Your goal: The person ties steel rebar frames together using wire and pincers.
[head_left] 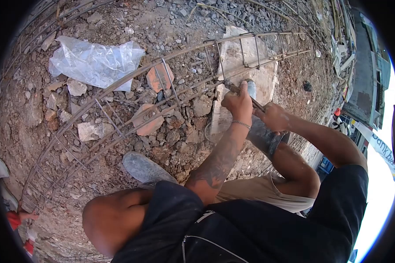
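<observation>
Watching remotely, I had the left hand (238, 103) and right hand (274, 118) closed around the metal bar (257, 104), apparently levering at the rebar cage (131, 77) near the board's (262, 85) left edge, which called for keeping its tip seated.

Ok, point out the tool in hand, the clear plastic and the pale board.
Tool (258, 105): head view, exposed stretch of its shaft.
Clear plastic (96, 63): head view, its crumpled middle.
Pale board (264, 81): head view, bare surface.
</observation>
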`<state>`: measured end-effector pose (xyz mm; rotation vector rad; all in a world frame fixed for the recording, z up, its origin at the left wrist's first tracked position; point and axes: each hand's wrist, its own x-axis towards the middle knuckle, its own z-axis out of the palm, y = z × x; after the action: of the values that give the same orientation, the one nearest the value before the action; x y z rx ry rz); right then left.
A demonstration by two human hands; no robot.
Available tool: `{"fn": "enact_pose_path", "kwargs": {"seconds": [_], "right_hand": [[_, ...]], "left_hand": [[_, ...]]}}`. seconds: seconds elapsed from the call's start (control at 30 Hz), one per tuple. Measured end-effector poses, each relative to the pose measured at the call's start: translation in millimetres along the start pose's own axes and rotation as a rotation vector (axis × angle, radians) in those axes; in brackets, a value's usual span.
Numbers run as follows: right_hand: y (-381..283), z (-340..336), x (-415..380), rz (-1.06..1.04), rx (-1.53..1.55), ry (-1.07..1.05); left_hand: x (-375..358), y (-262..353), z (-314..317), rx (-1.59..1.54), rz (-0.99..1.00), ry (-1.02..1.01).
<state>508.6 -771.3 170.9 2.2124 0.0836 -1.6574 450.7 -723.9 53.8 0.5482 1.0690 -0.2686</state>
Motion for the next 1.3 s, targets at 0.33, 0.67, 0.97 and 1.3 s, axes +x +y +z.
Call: {"fn": "enact_pose_path", "kwargs": {"seconds": [0.33, 0.67, 0.97, 1.3], "right_hand": [[85.0, 56.2, 120.3, -0.267, -0.198, 0.602], [94.3, 58.9, 156.4, -0.35, -0.049, 0.686], [83.3, 94.3, 215.1, -0.416, 0.262, 1.363], [93.0, 100.6, 187.5, -0.626, 0.228, 1.249]], "left_hand": [[52.6, 41.4, -66.3, 1.202, 1.341, 0.616], [64.3, 48.8, -59.2, 1.201, 1.447, 0.784], [36.8, 67.7, 2.1, 2.183, 0.951, 0.004], [43.3, 71.1, 6.1, 2.256, 0.655, -0.08]]}}
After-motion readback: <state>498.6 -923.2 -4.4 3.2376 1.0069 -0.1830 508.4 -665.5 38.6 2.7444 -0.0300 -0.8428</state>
